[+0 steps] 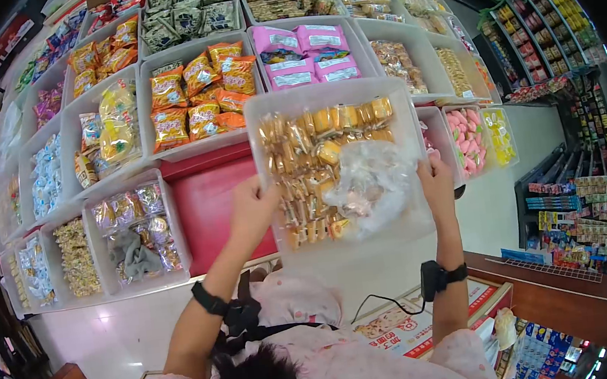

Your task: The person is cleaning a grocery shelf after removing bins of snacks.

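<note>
A clear plastic bin [326, 94] is held up in front of me, above the display's front edge. My left hand [254, 206] is closed on its left side, and my right hand [435, 178] grips the right side. Rows of individually wrapped golden-brown pastries [293, 134] fill much of the bin. A crumpled clear plastic bag [370, 182] lies over them at the lower right; what is inside it is hard to make out. Left of the bin, a red display surface [212, 207] shows between the neighbouring bins.
Behind stand bins of orange snack bags [187, 90] and pink packets [302, 47]. A bin with purple-gold packets [126, 210] is at left, with pink sweets [466, 141] at right. Shelves [543, 27] line the right side. A wooden-edged counter [539, 290] is at lower right.
</note>
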`<state>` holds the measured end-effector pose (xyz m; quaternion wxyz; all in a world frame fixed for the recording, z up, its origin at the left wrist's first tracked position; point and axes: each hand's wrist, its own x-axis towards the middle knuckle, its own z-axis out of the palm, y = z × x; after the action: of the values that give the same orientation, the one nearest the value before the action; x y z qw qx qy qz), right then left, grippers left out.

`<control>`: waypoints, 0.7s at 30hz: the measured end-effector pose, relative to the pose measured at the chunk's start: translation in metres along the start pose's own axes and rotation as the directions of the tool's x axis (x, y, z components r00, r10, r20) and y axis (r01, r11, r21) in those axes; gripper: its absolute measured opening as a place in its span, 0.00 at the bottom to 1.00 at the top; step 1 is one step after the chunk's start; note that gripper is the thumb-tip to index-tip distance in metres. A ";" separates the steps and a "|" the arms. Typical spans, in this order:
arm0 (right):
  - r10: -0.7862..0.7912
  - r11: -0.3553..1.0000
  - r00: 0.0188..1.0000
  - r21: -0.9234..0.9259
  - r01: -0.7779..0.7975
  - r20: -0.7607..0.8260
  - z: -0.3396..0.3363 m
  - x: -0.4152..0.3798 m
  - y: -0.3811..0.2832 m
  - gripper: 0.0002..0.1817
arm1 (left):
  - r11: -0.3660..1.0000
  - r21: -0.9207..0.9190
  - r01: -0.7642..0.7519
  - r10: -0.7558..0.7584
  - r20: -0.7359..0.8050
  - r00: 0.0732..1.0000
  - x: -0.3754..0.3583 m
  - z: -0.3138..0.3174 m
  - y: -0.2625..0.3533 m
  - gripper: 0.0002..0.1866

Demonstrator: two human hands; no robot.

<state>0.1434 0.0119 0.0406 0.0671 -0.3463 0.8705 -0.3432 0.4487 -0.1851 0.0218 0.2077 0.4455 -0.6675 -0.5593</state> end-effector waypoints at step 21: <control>0.006 0.976 0.959 0.207 -0.067 0.282 0.200 -0.100 -0.063 0.18 | 0.949 0.265 0.170 -0.092 -0.283 0.955 -0.050 -0.143 -0.171 0.13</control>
<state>0.3247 -0.0662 -0.0825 0.2326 -0.3659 0.8164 -0.3815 0.6477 -0.2206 -0.0854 0.1912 0.5858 -0.6759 -0.4042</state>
